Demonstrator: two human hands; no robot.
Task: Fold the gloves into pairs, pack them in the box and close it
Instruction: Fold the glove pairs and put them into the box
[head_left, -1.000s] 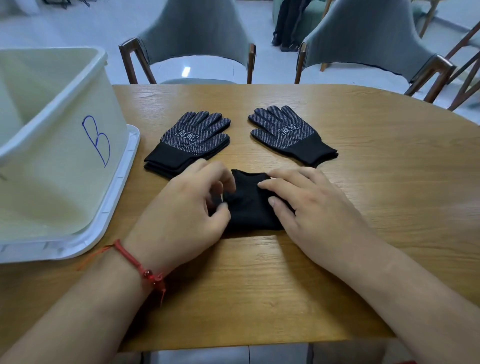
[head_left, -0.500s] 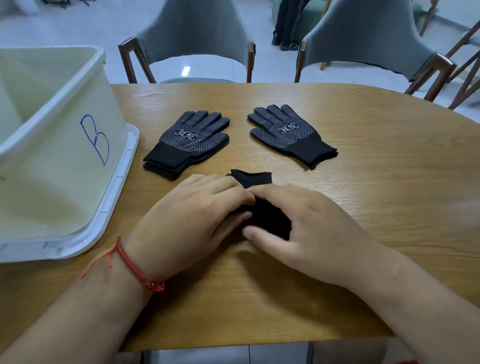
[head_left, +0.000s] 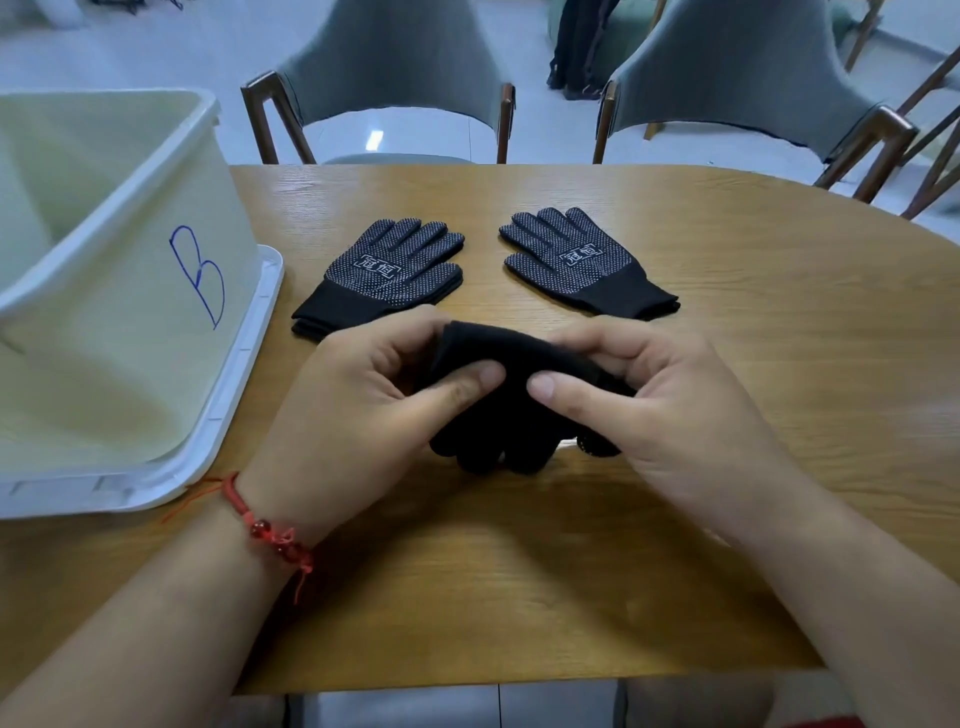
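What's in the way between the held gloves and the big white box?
Nothing visible. The left hand and right hand grip the glove pair; only bare table separates it from the open box.

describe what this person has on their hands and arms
The left hand and right hand wear nothing, with no rings in view. The forearms show no sleeves. The left wrist wears a red string bracelet with dark red beads and loose knotted ends.

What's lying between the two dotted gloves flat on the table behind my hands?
Nothing. In the head view, the stretch between the left dotted glove and the right dotted glove is bare wooden table.
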